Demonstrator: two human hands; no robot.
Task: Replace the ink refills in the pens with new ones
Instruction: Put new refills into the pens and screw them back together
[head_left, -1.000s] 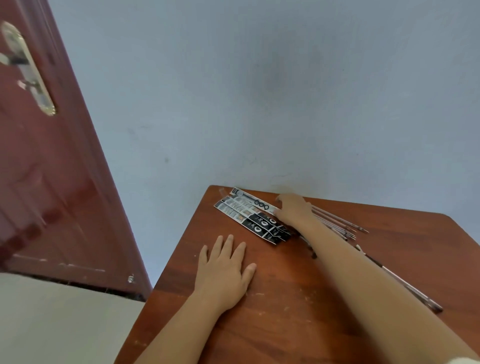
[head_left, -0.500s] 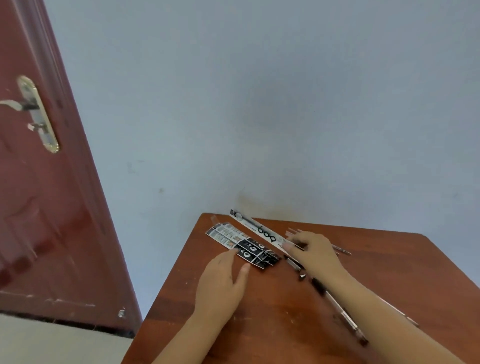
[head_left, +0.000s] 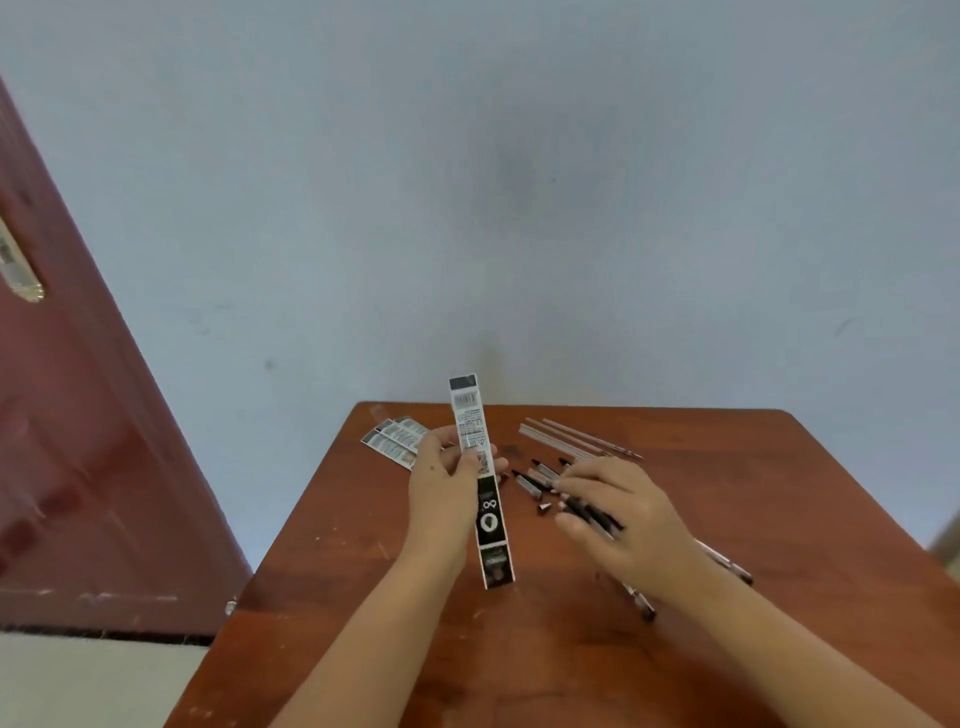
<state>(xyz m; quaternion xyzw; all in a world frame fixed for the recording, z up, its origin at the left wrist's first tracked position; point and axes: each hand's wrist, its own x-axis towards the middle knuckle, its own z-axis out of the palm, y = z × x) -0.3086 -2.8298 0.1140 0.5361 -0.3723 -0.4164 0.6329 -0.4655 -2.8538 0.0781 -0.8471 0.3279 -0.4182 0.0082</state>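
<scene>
My left hand (head_left: 441, 483) grips a long black-and-white refill packet (head_left: 480, 478) and holds it upright above the wooden table (head_left: 519, 649). My right hand (head_left: 618, 514) hovers low to its right, fingers loosely curled round a black pen (head_left: 592, 512). Several loose pen parts (head_left: 535, 480) lie just past its fingertips. A few clear refill tubes (head_left: 571, 441) lie near the far edge. More refill packets (head_left: 395, 441) lie flat at the far left corner, partly hidden behind my left hand. Other pens (head_left: 727, 564) stick out from under my right wrist.
A dark red door (head_left: 78, 467) with a brass handle plate (head_left: 15, 265) stands to the left of the table. A pale blue wall (head_left: 519, 208) rises directly behind the table. Light floor (head_left: 78, 675) shows at the lower left.
My left hand has lifted one refill packet off the pile and raised it upright. My right hand has pulled back from the packets toward the pens. The camera has tilted and shifted right.
</scene>
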